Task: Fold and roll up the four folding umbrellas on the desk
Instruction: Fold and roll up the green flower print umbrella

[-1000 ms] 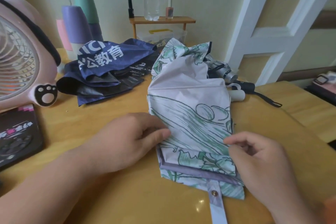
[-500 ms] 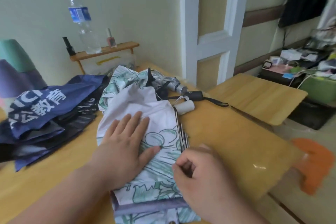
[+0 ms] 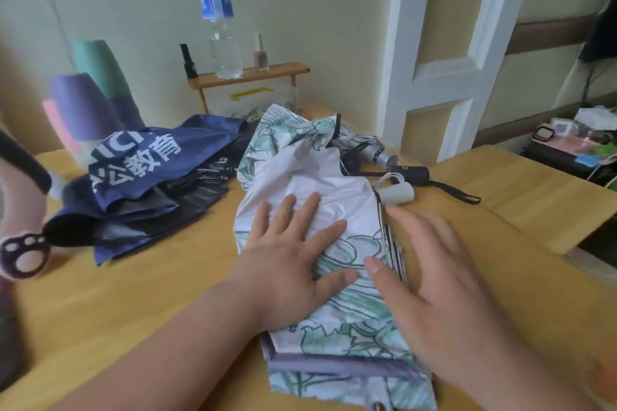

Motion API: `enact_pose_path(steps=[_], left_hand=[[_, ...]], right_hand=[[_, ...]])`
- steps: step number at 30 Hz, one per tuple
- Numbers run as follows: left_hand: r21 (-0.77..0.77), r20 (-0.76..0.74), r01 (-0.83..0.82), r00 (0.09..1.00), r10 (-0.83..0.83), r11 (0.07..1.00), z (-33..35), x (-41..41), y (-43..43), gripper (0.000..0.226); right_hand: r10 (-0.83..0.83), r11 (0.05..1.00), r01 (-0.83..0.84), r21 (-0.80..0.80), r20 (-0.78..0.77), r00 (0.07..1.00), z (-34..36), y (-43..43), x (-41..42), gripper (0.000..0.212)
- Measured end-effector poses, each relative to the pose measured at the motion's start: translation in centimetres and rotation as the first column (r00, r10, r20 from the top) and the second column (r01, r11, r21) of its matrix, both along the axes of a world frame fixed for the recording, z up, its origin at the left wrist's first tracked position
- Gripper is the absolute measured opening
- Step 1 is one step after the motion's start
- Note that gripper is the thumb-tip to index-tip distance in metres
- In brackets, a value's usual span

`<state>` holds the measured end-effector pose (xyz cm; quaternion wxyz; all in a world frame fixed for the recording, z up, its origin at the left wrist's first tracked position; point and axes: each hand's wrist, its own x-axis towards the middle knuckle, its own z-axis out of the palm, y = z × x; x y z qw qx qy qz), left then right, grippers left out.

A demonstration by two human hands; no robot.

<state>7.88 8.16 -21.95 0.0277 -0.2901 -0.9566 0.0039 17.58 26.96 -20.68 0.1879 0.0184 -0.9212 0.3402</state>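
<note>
Early on: floral umbrella [image 3: 334,177] under both hands, flattened, not yet rolled/strapped. L hand [image 3: 293,257] flat, pressing fabric; R hand [image 3: 434,277] fingers straight, holding nothing. Beyond L hand, navy umbrella [image 3: 150,170] lies loose.

A person's left hand [image 3: 293,260] lies palm down, fingers straight and spread toward 1 o'clock, its bare forearm [image 3: 167,344] entering from 7 o'clock. At its 3 o'clock side the motion-blurred right hand [image 3: 444,294] is open, fingers extended toward 11 o'clock, thumbs close together.
</note>
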Motion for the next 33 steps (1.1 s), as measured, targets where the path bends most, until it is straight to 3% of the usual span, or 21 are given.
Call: enact_pose_path(steps=[2, 4, 7, 10, 12, 16, 18, 21, 24, 28, 30, 33], left_hand=[[-0.009, 0.020, 0.010, 1.000, -0.009, 1.000, 0.0, 0.0, 0.0, 0.093], [0.005, 0.014, 0.032, 0.999, -0.032, 0.999, -0.1, -0.2, -0.1, 0.092], [0.049, 0.005, 0.003, 1.000, -0.003, 0.999, -0.3, 0.0, -0.1, 0.089], [0.061, 0.072, -0.118, 0.991, 0.113, 0.991, -0.3, 0.8, -0.4, 0.096], [0.077, 0.110, -0.170, 0.981, 0.161, 0.982, -0.3, 1.1, -0.8, 0.107], [0.105, 0.114, -0.184, 0.979, 0.172, 0.977, 0.1, 1.4, -1.2, 0.121], [0.115, 0.070, -0.178, 0.983, 0.171, 0.977, 0.5, 1.4, -1.2, 0.121], [0.192, -0.054, -0.155, 0.984, 0.168, 0.969, 1.4, 1.2, -1.3, 0.105], [0.281, -0.107, -0.150, 0.977, 0.186, 0.948, 2.1, 1.3, -1.4, 0.086], [0.340, -0.134, -0.110, 0.977, 0.164, 0.934, 2.0, 1.4, -1.7, 0.074], [0.347, -0.127, -0.066, 0.985, 0.116, 0.936, 1.9, 1.5, -1.6, 0.078], [0.331, -0.075, -0.004, 0.997, 0.030, 0.944, 1.4, 1.4, -1.2, 0.082]], right_hand=[[0.067, 0.994, -0.066, 0.090, -0.003, 0.998, 1.9, -1.0, -2.3, 0.061], [0.156, 0.987, -0.157, 0.045, 0.015, 0.988, 3.2, -2.6, -5.3, 0.057], [0.230, 0.971, -0.237, 0.021, 0.172, 0.958, 2.2, -4.1, -9.6, 0.065], [0.083, 0.917, -0.167, 0.363, 0.237, 0.968, -0.7, -3.1, -11.8, 0.089], [-0.022, 0.893, -0.100, 0.439, 0.263, 0.964, -1.2, -2.2, -12.0, 0.097], [-0.147, 0.846, -0.005, 0.533, 0.242, 0.959, -0.3, -1.6, -11.5, 0.089], [-0.119, 0.896, 0.056, 0.441, 0.116, 0.986, 0.7, -1.6, -11.2, 0.078], [-0.088, 0.996, 0.089, 0.019, -0.034, 0.996, 3.7, -1.8, -12.7, 0.058], [-0.078, 0.972, 0.088, -0.219, 0.053, 0.996, 6.7, -2.3, -16.4, 0.070], [0.068, 0.887, 0.013, -0.462, 0.158, 0.985, 8.3, -3.5, -20.8, 0.082], [0.036, 0.922, 0.009, -0.388, 0.108, 0.994, 9.1, -4.2, -22.2, 0.075], [-0.070, 0.993, 0.077, -0.086, 0.088, 0.994, 10.2, -4.6, -23.4, 0.054]])
